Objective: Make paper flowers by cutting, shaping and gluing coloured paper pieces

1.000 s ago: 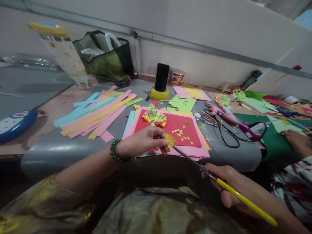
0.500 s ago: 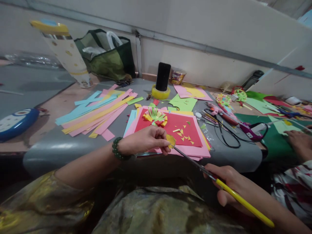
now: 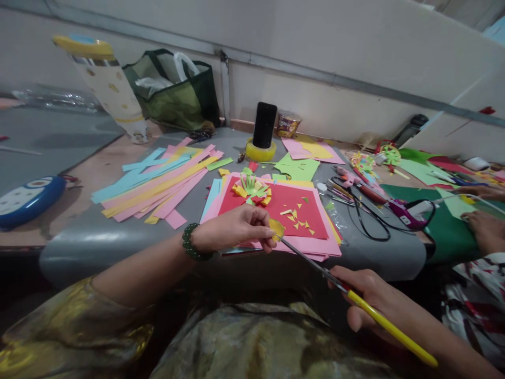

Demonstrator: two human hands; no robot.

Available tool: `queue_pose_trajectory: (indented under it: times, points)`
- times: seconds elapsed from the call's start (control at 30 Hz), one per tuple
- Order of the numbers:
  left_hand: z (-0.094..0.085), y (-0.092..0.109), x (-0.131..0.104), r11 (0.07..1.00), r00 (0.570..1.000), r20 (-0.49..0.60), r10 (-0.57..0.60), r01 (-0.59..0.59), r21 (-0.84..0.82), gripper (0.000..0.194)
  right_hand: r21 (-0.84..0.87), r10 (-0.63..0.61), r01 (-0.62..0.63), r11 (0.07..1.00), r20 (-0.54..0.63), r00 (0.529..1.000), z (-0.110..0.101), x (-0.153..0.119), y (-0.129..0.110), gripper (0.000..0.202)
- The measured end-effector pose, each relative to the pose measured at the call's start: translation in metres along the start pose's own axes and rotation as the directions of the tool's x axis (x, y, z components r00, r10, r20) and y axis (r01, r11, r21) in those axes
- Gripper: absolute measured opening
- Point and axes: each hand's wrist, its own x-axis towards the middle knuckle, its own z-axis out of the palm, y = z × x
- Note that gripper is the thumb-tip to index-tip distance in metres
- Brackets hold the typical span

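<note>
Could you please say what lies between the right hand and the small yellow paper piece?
In the head view, the metal blades of yellow-handled scissors reach from the right hand to that yellow paper piece.

Metal scissor blades [image 3: 303, 257] (handle [image 3: 392, 328] glossy plastic)

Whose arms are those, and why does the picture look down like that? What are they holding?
There's no machine: these are a person's own bare hands. A camera on the person's head looks forward and down. The left hand pinches a small yellow paper piece; the right hand holds yellow-handled scissors, their tips at that piece. On the table are a red sheet with yellow snippets, a paper flower and colourful strips. Another person's hand shows at the right.
</note>
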Motion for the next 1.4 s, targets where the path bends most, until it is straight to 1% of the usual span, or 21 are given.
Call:
queue_pose_trajectory:
  times: [0.1,0.2,0.27,0.3,0.37,0.4,0.43,0.47,0.53,0.57,0.6,0.63,0.67,0.77,0.8,0.9,1.03,1.17,1.23,1.33,1.4]
  points:
    - [0.000,0.000,0.000,1.000,1.000,0.004,0.011,-0.011,0.017,0.034,-0.026,-0.010,0.010,1.000,-0.013,1.000,0.000,0.000,-0.001,0.082]
    - [0.000,0.000,-0.001,0.999,0.999,-0.009,0.039,-0.038,0.035,0.038,-0.054,-0.069,0.069,0.996,-0.010,0.998,-0.003,-0.001,0.000,0.086]
    - [0.001,0.000,-0.003,0.997,0.997,-0.042,0.072,-0.070,0.037,0.040,-0.016,-0.112,0.111,0.994,-0.029,0.993,-0.006,-0.004,0.004,0.089]
    - [0.003,0.000,-0.004,0.996,0.994,-0.065,0.089,-0.087,0.035,0.040,0.020,-0.127,0.129,0.991,-0.072,0.989,-0.007,-0.005,0.006,0.089]
    - [0.008,-0.001,-0.005,0.993,0.987,-0.110,0.121,-0.119,0.025,0.039,0.093,-0.128,0.151,0.984,-0.219,0.967,-0.004,-0.005,0.008,0.080]
    - [0.012,-0.002,-0.005,0.990,0.982,-0.130,0.139,-0.138,0.020,0.038,0.130,-0.117,0.164,0.978,-0.314,0.942,-0.001,-0.003,0.007,0.072]
    - [0.016,-0.003,-0.005,0.988,0.977,-0.145,0.157,-0.156,0.017,0.037,0.163,-0.100,0.180,0.970,-0.409,0.907,0.004,0.000,0.004,0.061]
    - [0.021,-0.004,-0.005,0.985,0.972,-0.158,0.173,-0.173,0.015,0.036,0.186,-0.083,0.202,0.962,-0.504,0.860,0.010,0.005,0.000,0.049]
    - [0.030,-0.007,-0.004,0.980,0.962,-0.184,0.200,-0.201,0.016,0.035,0.214,-0.076,0.289,0.933,-0.668,0.740,0.021,0.020,-0.011,0.035]
    - [0.035,-0.009,-0.003,0.979,0.959,-0.198,0.204,-0.205,0.019,0.036,0.206,-0.086,0.344,0.916,-0.736,0.672,0.027,0.029,-0.016,0.032]
    - [0.038,-0.010,-0.002,0.978,0.955,-0.215,0.207,-0.207,0.021,0.036,0.199,-0.097,0.389,0.900,-0.777,0.622,0.031,0.037,-0.021,0.031]
    - [0.041,-0.012,-0.002,0.978,0.951,-0.228,0.207,-0.208,0.022,0.037,0.207,-0.101,0.421,0.883,-0.793,0.601,0.034,0.046,-0.026,0.030]
    - [0.043,-0.014,-0.001,0.978,0.949,-0.237,0.208,-0.209,0.022,0.038,0.222,-0.101,0.444,0.868,-0.797,0.596,0.036,0.053,-0.029,0.030]
    - [0.047,-0.018,0.002,0.974,0.943,-0.250,0.220,-0.225,0.009,0.041,0.283,-0.077,0.457,0.843,-0.777,0.625,0.040,0.067,-0.033,0.027]
    - [0.047,-0.019,0.002,0.972,0.941,-0.249,0.227,-0.234,0.000,0.041,0.286,-0.075,0.456,0.843,-0.776,0.626,0.041,0.070,-0.033,0.024]
    - [0.046,-0.022,0.004,0.968,0.940,-0.248,0.235,-0.249,-0.024,0.042,0.260,-0.096,0.462,0.848,-0.782,0.615,0.043,0.072,-0.031,0.018]
    - [0.047,-0.025,0.006,0.968,0.941,-0.257,0.221,-0.243,-0.055,0.043,0.240,-0.104,0.465,0.852,-0.793,0.600,0.044,0.073,-0.031,0.016]
    - [0.048,-0.028,0.009,0.964,0.939,-0.282,0.197,-0.238,-0.118,0.042,0.193,-0.137,0.478,0.857,-0.809,0.571,0.046,0.075,-0.032,0.015]
    - [0.050,-0.030,0.010,0.960,0.936,-0.299,0.187,-0.239,-0.146,0.042,0.168,-0.152,0.487,0.857,-0.821,0.551,0.048,0.077,-0.031,0.015]
    - [0.053,-0.031,0.010,0.951,0.927,-0.317,0.199,-0.260,-0.165,0.042,0.117,-0.173,0.500,0.858,-0.851,0.496,0.053,0.081,-0.027,0.017]
    - [0.055,-0.032,0.011,0.943,0.918,-0.332,0.215,-0.284,-0.173,0.041,0.052,-0.197,0.497,0.866,-0.879,0.435,0.056,0.083,-0.025,0.019]
